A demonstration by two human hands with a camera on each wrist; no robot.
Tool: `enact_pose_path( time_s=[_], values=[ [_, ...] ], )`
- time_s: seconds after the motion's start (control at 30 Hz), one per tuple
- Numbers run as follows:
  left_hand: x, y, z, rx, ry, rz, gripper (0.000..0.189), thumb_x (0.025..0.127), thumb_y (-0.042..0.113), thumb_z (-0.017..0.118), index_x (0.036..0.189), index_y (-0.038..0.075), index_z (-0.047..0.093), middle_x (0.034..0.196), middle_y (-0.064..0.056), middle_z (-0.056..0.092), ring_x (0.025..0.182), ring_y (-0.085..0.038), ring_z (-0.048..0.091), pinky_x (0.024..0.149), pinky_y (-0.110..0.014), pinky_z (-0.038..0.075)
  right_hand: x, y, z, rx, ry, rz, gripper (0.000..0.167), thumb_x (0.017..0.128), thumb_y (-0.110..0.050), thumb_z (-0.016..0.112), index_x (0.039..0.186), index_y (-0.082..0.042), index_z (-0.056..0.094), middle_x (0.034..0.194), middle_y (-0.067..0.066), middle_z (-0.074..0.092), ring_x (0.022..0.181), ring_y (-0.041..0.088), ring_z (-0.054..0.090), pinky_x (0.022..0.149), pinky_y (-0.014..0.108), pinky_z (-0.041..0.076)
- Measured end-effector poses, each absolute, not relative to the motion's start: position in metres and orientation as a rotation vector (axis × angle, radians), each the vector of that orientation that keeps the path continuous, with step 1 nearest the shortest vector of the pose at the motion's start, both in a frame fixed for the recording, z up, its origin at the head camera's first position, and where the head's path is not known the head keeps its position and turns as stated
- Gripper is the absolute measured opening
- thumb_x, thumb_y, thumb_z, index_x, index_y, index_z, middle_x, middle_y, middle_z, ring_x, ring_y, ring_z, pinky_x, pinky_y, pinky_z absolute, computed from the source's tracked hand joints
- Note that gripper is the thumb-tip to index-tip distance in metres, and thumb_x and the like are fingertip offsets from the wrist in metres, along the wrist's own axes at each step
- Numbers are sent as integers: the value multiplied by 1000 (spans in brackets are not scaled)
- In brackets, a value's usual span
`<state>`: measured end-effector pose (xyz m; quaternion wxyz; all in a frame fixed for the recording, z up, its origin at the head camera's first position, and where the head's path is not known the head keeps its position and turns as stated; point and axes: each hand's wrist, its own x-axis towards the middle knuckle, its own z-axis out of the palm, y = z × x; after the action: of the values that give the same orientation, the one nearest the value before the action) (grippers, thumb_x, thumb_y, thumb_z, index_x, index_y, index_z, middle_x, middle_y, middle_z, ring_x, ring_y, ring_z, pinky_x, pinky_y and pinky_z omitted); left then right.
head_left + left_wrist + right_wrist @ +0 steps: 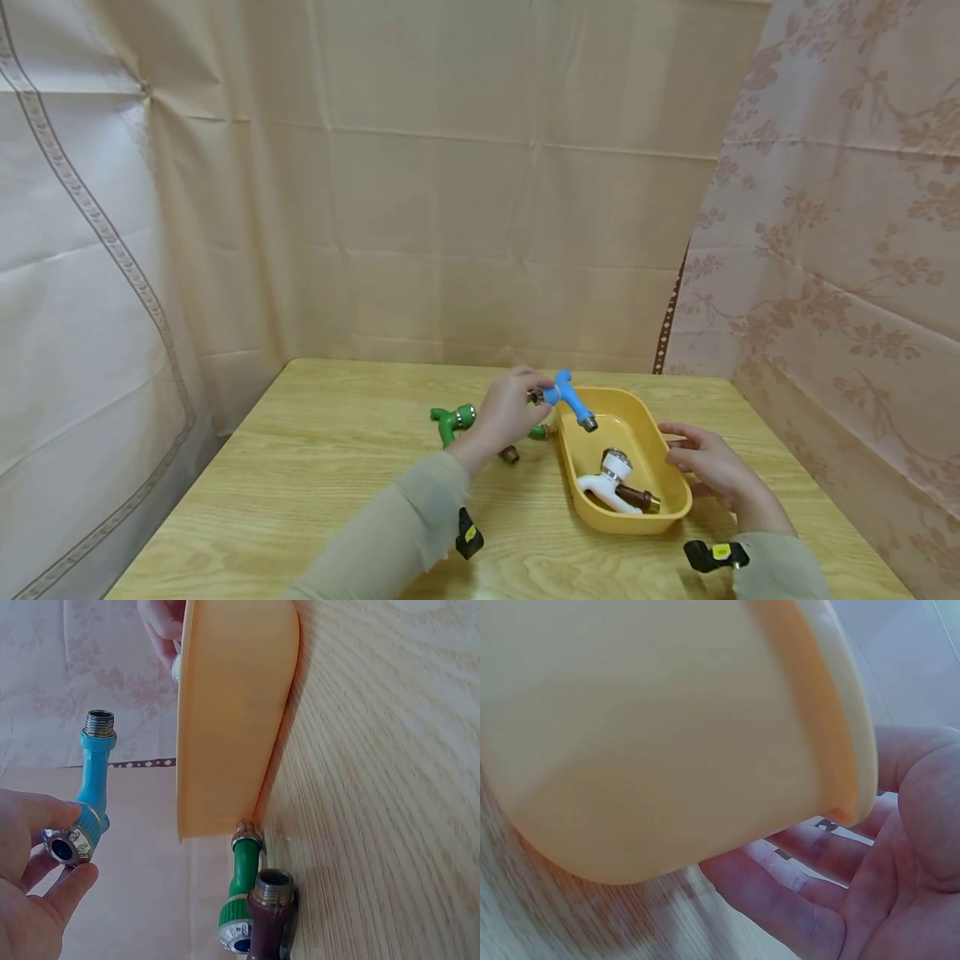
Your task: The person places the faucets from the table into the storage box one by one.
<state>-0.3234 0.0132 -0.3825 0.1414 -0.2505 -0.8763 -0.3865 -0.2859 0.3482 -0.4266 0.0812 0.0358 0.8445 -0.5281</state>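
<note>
My left hand pinches a blue tap by its silver-ringed knob, between thumb and fingers. The tap is held over the left side of a yellow plastic tray, and its threaded end shows bare in the left wrist view. Inside the tray lie a white tap and a dark brown one with a brass-coloured end. At the tray's right side is my right hand, its relaxed fingers against the outer wall below the rim.
Left of the tray, green taps and a dark maroon tap lie on the wooden table, partly hidden by my left hand in the head view. One green tap lies close by the tray wall. Cloth curtains hang behind the table.
</note>
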Motion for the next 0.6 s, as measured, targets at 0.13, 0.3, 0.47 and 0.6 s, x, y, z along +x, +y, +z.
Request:
enact_pose_path(
  time_s=[0.13, 0.3, 0.47, 0.6],
  values=[
    [-321, 18, -382, -749, -2524, -1102, 31, 91, 14, 79, 121, 14, 75, 125, 1, 65, 107, -15, 65, 77, -20, 53, -286, 349, -427, 113, 2523, -1585, 65, 96, -9, 60, 155, 0, 34, 139, 33, 49, 103, 31, 62, 76, 52, 60],
    [-320, 25, -383, -774, -2518, -1067, 30, 90, 14, 79, 120, 14, 76, 128, -1, 64, 111, -17, 64, 85, -23, 54, -287, 348, -428, 113, 2520, -1594, 65, 95, -8, 60, 155, 0, 35, 139, 33, 49, 104, 32, 62, 76, 52, 60],
    [-319, 33, -384, -810, -2504, -1021, 30, 90, 15, 80, 120, 14, 76, 126, -1, 65, 108, -14, 65, 85, -20, 53, -286, 348, -428, 113, 2519, -1599, 66, 95, -8, 61, 155, 0, 34, 140, 33, 47, 105, 33, 61, 76, 52, 60],
    [-319, 38, -386, -814, -2518, -1026, 31, 89, 14, 80, 120, 14, 76, 124, 2, 65, 104, -10, 64, 80, -15, 51, -285, 348, -427, 109, 2522, -1597, 66, 94, -8, 60, 154, 0, 35, 140, 33, 48, 105, 33, 60, 76, 51, 60]
  ],
)
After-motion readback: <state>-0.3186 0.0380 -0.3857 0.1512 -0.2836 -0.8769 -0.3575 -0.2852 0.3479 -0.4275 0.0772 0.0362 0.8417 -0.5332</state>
